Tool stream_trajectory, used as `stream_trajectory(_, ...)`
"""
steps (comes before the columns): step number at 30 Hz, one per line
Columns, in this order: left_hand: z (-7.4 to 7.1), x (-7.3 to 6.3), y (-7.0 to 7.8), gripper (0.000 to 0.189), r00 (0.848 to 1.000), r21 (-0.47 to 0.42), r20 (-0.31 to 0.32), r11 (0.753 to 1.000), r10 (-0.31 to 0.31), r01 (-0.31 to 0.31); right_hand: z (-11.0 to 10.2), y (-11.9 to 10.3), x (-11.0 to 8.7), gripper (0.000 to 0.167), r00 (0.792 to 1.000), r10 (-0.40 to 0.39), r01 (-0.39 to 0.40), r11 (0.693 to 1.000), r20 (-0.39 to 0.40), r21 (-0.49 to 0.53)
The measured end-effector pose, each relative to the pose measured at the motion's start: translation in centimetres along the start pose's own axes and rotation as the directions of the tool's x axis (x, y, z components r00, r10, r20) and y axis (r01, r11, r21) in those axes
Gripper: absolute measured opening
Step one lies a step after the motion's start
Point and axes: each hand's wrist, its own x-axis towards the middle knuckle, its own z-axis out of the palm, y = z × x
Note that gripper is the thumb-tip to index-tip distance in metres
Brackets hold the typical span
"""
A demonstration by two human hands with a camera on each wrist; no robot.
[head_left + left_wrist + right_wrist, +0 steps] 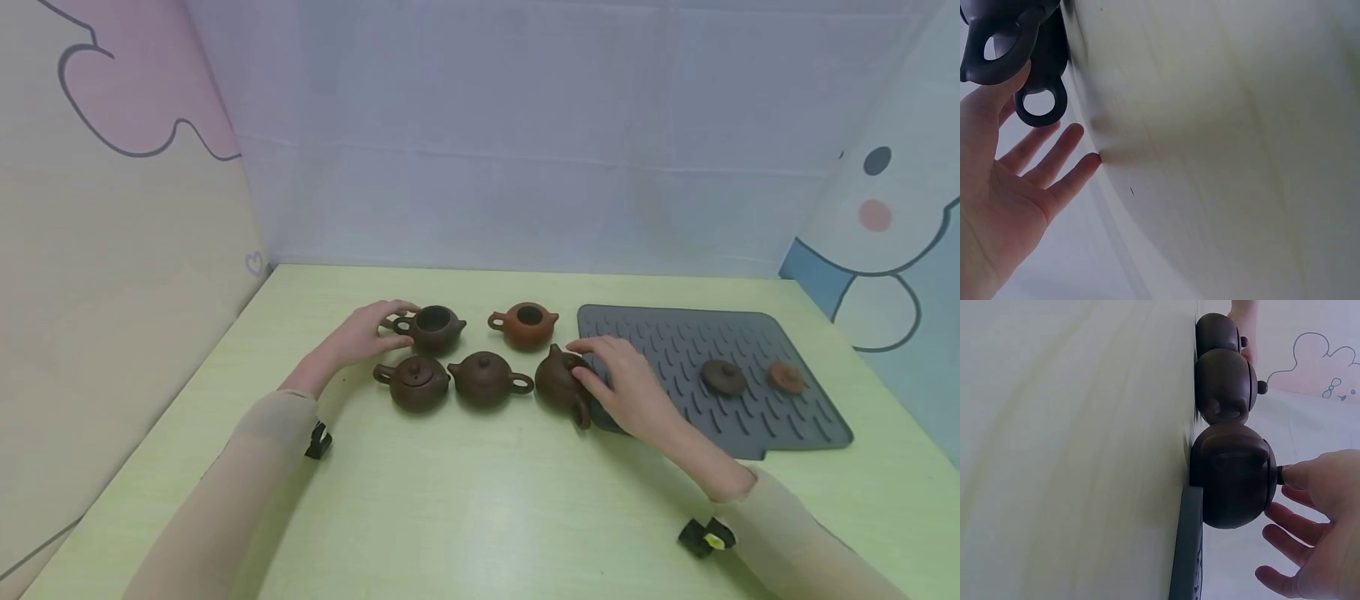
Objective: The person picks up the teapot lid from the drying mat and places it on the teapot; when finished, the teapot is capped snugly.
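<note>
At the back left stands a dark brown teapot [437, 335] without a lid. My left hand [365, 333] is at its handle [1041, 115], thumb on the near side and loosely spread fingers beyond; contact is unclear. In front stand two lidded dark brown teapots, one at left [420, 390] and one in the middle [482, 383]. A third lidded teapot [553, 383] stands to their right, by the mat's edge. Above it, my right hand [630, 387] pinches the lid's knob [1280, 475] between thumb and index finger; the other fingers spread beside it. The lid sits on the pot.
A reddish-brown lidless teapot [529, 332] stands at the back. On the grey ridged mat [660, 329] at right lie a dark lid [723, 379] and a reddish-brown lid [786, 378]. The table [465, 500] is pale green, with fabric walls around it.
</note>
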Motion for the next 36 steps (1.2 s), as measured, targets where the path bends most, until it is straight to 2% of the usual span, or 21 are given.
stream_trajectory(11, 0.0, 0.0, 0.1, 0.057, 1.0, 0.008, 0.005, 1.0, -0.003, 0.003, -1.7, 2.1, -1.2, 0.034, 1.0, -0.002, 0.002, 0.999, -0.004, -0.044)
stream_trajectory(25, 0.0, 0.0, 0.0, 0.057, 1.0, 0.012, 0.018, 1.0, -0.022, 0.022, -4.8, 5.7, -3.2, 0.035, 0.998, 0.045, -0.051, 0.983, -0.04, -0.175)
stream_trajectory(36, -0.1, -0.2, 0.2, 0.057, 0.999, 0.001, 0.018, 0.999, -0.032, 0.032, -6.9, 9.2, -4.5, 0.044, 0.998, 0.013, -0.029, 0.968, -0.065, -0.251)
